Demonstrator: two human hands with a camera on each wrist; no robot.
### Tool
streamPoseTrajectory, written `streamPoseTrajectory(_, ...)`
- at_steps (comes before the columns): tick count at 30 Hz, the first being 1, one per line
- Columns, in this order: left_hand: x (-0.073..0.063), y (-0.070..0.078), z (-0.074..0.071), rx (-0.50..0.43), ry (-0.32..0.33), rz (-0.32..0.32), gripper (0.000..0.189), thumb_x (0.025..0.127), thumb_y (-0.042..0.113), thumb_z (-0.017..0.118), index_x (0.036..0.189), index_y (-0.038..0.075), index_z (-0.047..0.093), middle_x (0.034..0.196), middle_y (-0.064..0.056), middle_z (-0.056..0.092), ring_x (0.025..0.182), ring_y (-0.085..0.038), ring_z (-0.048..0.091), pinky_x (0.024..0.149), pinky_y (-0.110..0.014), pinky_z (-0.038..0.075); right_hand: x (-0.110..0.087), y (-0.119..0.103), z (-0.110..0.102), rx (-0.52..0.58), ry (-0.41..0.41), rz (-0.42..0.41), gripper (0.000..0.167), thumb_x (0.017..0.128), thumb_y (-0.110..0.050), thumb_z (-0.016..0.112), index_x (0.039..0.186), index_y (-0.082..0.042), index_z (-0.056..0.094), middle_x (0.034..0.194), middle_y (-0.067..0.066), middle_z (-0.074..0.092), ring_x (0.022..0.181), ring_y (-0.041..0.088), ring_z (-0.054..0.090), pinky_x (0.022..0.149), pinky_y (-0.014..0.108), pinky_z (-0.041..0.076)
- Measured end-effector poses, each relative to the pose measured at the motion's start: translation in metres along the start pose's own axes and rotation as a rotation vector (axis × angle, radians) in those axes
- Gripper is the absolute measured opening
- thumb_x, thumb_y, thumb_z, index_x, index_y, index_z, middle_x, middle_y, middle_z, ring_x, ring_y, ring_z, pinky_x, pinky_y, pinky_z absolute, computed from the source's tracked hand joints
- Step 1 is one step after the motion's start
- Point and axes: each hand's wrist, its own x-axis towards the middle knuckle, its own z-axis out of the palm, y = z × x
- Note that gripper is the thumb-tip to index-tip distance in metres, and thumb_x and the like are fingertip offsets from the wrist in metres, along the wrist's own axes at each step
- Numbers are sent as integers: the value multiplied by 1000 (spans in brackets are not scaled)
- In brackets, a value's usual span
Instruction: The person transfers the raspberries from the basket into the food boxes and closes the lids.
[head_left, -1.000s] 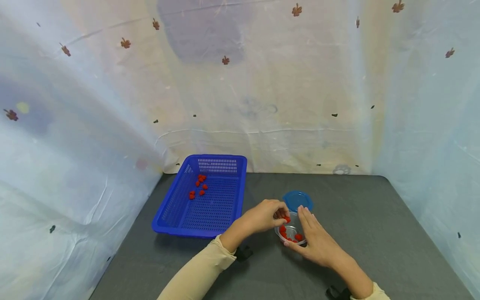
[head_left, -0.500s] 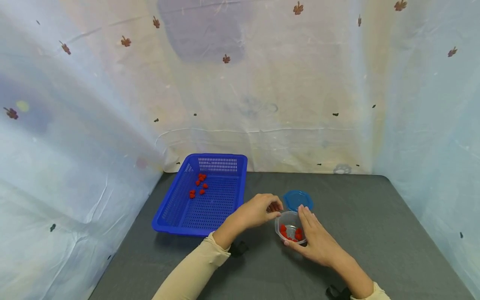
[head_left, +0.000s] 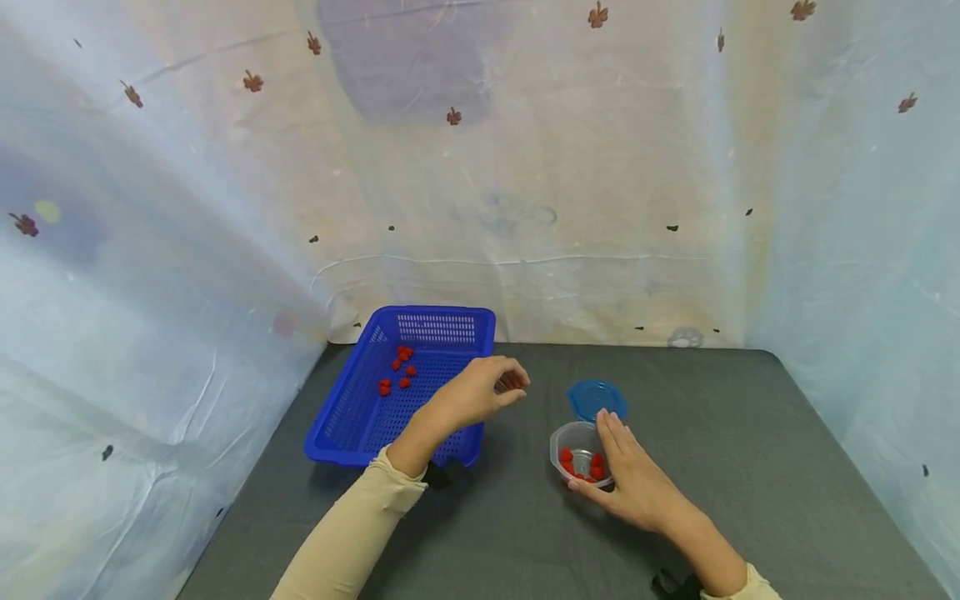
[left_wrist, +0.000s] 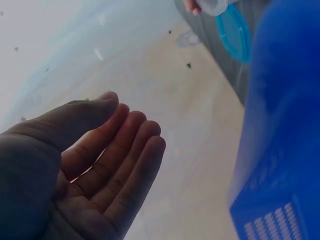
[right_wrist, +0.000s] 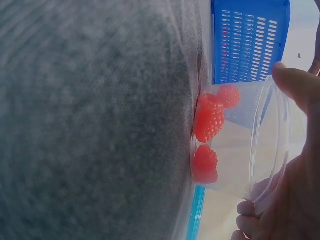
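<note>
My left hand (head_left: 477, 390) is over the right side of a blue plastic basket (head_left: 347, 459), its fingers loosely curved. In the left wrist view, nothing lies between that thumb and the fingers (left_wrist: 137, 165). Inside the basket are several red raspberries (head_left: 405, 382), toward its left and back. My right hand (head_left: 640, 486) holds a small clear plastic container (head_left: 567, 432) by the rim, thumb on one side and fingers on the other. Several raspberries (right_wrist: 209, 117) show through its wall at the bottom. The container stands upright on the table.
A blue lid (head_left: 596, 399) lies flat just behind the container. Dark grey cloth covers the table (head_left: 750, 433). A pale patterned sheet (head_left: 525, 192) hangs behind and along both sides.
My left hand has let a raspberry go at the container and moved left and back to the basket, now without anything in it. The right hand and container have stayed in place.
</note>
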Motion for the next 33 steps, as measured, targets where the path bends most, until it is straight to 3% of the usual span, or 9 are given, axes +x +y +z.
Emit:
streamPoseTrajectory(5, -7, -7, -21, 11, 34, -38, 14, 104, 15, 74, 117, 12, 74, 110, 0, 74, 104, -17, 70, 95, -38, 59, -2, -2, 1, 11, 16, -7, 121, 93, -79, 63, 168, 5, 21, 176, 24, 19, 162, 45, 20, 126, 64, 24)
streamPoseTrajectory(13, -14, -28, -42, 31, 55, -101, 16, 103, 15, 74, 118, 9, 74, 108, 1, 74, 104, -18, 70, 97, -41, 58, -6, -1, 3, 11, 13, -13, 119, 94, -79, 62, 168, 5, 22, 176, 24, 19, 161, 46, 21, 124, 65, 27)
streamPoseTrajectory(17, -13, -46, -53, 58, 73, -124, 17, 104, 15, 74, 119, 7, 75, 109, -1, 75, 104, -20, 70, 96, -42, 58, -4, -1, 1, 9, 19, -20, 118, 94, -78, 63, 168, 5, 21, 176, 23, 19, 162, 44, 19, 126, 64, 25)
streamPoseTrajectory(25, -17, -88, -70, 101, 75, -242, 14, 104, 15, 73, 117, 8, 73, 110, -6, 75, 104, -23, 70, 94, -45, 58, -2, -1, -1, 10, 10, -17, 119, 94, -78, 62, 168, 5, 22, 176, 23, 18, 163, 43, 18, 127, 63, 23)
streamPoseTrajectory(33, -25, -116, -76, 132, 67, -304, 12, 103, 11, 73, 114, 5, 72, 107, -10, 75, 97, -25, 71, 88, -44, 60, -2, 0, 0, 13, 19, -20, 118, 94, -78, 63, 167, 6, 23, 176, 23, 19, 163, 42, 19, 126, 64, 23)
